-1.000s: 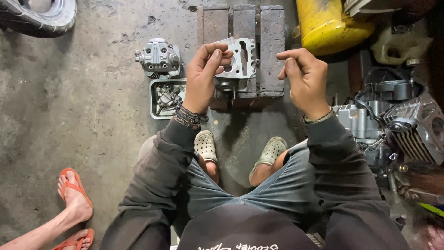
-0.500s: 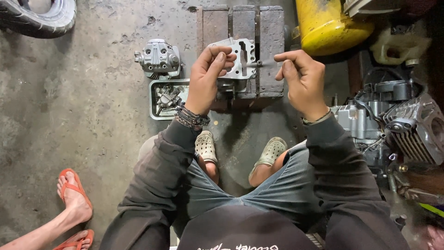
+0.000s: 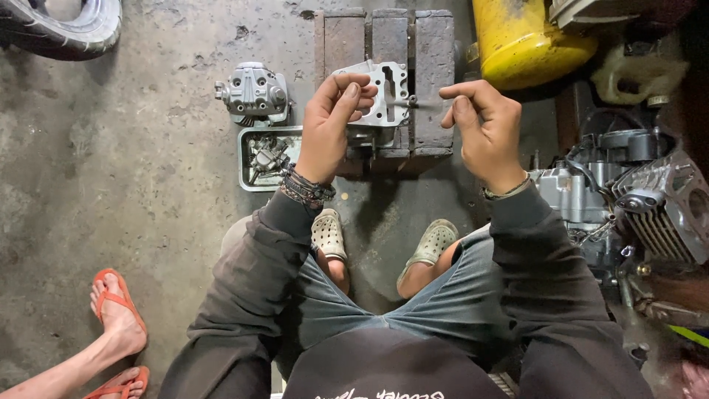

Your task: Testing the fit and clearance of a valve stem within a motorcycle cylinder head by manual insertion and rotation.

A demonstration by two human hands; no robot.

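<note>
— What are the hands doing?

— The left hand (image 3: 329, 125) is wrapped around a pale metal engine casting (image 3: 378, 94), thumb and fingers closed on its left side, holding it just above the brick block (image 3: 391, 44). The right hand (image 3: 484, 129) is closed narrow, thumb and forefinger pinched on a thin bolt (image 3: 421, 103) whose far end meets the right edge of the casting.

— Is the casting resting on the bricks?

— I cannot tell; it sits over the near half of the block, at its middle, and the hand hides the underside.

— And around the hands?

— Just left of the left wrist, on the concrete floor (image 3: 133, 162), lies a shallow metal tray (image 3: 255, 159) with small loose parts in it. Beyond the tray, touching or nearly touching its far edge, stands a grey engine cover (image 3: 253, 92). Below the hands are the person's two feet in pale clogs (image 3: 432, 240), knees spread.

— Further out?

— To the right of the right forearm sits a finned engine (image 3: 650, 207), close to the sleeve. A yellow tank (image 3: 521, 41) lies by the far right corner of the brick block. A tyre (image 3: 66, 26) shows at the far left of the floor. At the near left, another person's foot in an orange sandal (image 3: 114, 310) rests on the floor, well apart from the tray.
</note>
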